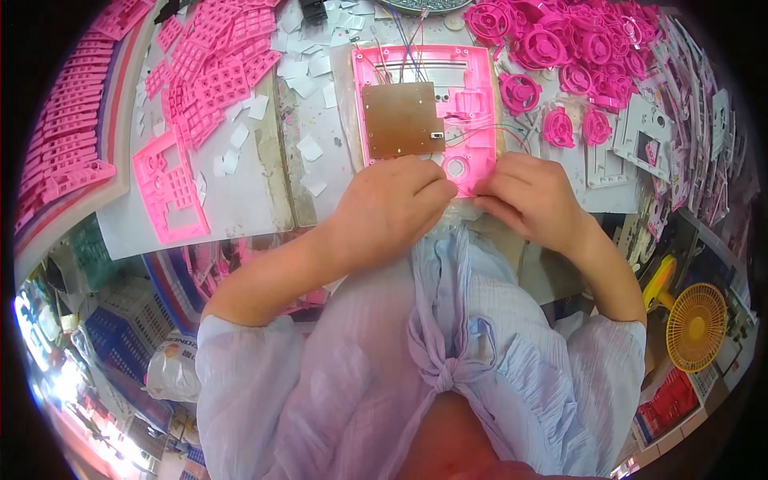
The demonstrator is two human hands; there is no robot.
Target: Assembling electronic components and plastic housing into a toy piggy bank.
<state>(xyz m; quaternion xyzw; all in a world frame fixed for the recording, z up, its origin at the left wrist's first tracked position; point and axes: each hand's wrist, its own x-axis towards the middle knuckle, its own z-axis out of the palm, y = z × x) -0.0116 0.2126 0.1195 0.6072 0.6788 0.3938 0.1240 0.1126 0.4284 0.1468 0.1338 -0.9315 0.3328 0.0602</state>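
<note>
A pink plastic housing (484, 80) lies in front of me on the table, with a brown circuit board (400, 120) in its left part. Thin coloured wires (416, 48) run from the board over the far edge, and others reach across to the right side. My left hand (392, 204) is closed at the near edge, its fingertips beside a round ring-shaped opening (457, 166). At the near right corner, my right hand (534, 192) pinches the housing's edge between thumb and fingers. Whether either hand also holds a small part is hidden by the fingers.
Pink grid-like frames (220, 80) are heaped at the far left, with a larger pink panel (172, 188) nearer. Magenta round parts (560, 48) pile up at the far right, beside white frames (644, 132). White paper squares (310, 148) lie scattered. A yellow fan (696, 326) stands at lower right.
</note>
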